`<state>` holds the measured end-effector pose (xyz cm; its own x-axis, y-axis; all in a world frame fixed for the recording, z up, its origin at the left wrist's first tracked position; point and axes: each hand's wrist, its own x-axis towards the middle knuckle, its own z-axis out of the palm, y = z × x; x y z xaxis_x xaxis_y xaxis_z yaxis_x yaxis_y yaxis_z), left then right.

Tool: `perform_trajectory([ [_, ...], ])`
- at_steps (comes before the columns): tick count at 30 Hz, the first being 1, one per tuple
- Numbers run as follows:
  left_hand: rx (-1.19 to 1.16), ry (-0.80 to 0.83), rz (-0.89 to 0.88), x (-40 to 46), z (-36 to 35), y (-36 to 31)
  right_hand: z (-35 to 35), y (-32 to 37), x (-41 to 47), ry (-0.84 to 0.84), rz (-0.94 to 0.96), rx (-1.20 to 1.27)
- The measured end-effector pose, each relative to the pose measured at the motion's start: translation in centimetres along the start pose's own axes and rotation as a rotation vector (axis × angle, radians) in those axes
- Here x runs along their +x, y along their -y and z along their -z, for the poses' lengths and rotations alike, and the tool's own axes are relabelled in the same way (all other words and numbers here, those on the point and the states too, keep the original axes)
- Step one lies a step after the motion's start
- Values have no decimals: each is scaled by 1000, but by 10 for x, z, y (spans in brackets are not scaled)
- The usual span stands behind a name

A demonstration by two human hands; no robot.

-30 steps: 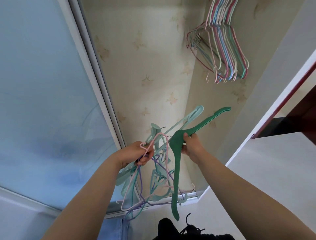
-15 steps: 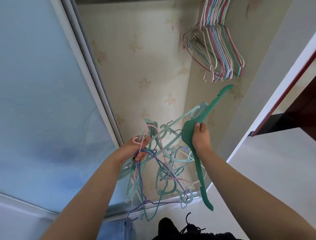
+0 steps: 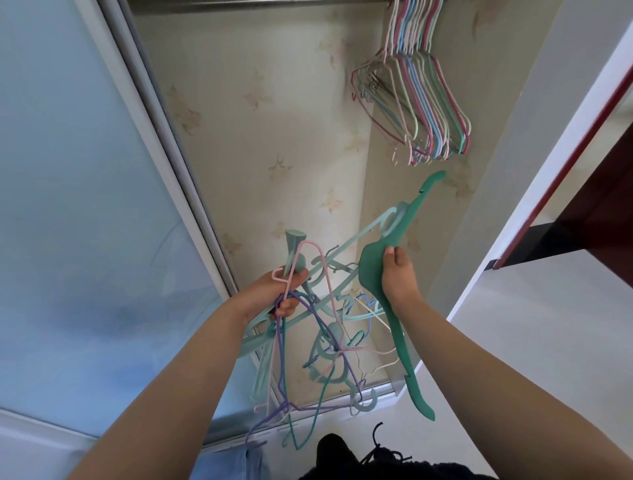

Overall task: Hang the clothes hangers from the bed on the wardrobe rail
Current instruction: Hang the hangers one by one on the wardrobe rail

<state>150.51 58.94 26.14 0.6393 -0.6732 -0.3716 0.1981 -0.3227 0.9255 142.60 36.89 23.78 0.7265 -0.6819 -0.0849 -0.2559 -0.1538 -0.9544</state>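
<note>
My left hand [image 3: 274, 294] grips a tangled bunch of hangers [image 3: 329, 339], pale teal plastic with thin pink, purple and white wire ones, which dangle toward the floor. Just to the right, my right hand [image 3: 395, 274] holds a dark green plastic hanger [image 3: 397, 294] by its middle. This hanger is tilted, one arm pointing up right and the other down. High above, the wardrobe rail [image 3: 260, 2] runs along the top edge. Several pastel hangers [image 3: 421, 102] hang from it at the upper right.
A frosted sliding wardrobe door [image 3: 85, 205] with a metal frame stands at the left. The floral papered back wall [image 3: 274, 144] of the wardrobe is ahead. A dark red door [image 3: 603, 192] is at the right. My black shoe [image 3: 346, 455] is on the floor below.
My right hand has lifted the green hanger up and to the right, away from the bunch, and turned it steeper. The left hand's bunch has spread and hangs looser.
</note>
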Motion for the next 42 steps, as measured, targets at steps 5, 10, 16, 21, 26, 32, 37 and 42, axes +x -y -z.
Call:
perform_trajectory([
  [5,7,-43,29,6,-5,-4,1,7,-10,118,-74,66],
  [10,52,-76,53,13,-4,-3,3,-8,-17,282,-64,-4],
  [16,85,-68,22,8,-3,-13,0,-21,-29,321,-80,-196],
  [21,61,-42,4,7,-4,-16,-11,-12,-34,294,-76,-368],
  [26,31,-20,-5,10,-2,-6,-19,0,-37,445,-224,-254],
  [32,-30,-86,1,21,4,1,-22,-8,-44,460,-138,-426],
  [37,-18,-154,-24,21,3,0,-12,-13,-40,266,-121,-339],
  [42,-51,-327,-3,30,11,6,10,-23,-29,328,-140,-220],
])
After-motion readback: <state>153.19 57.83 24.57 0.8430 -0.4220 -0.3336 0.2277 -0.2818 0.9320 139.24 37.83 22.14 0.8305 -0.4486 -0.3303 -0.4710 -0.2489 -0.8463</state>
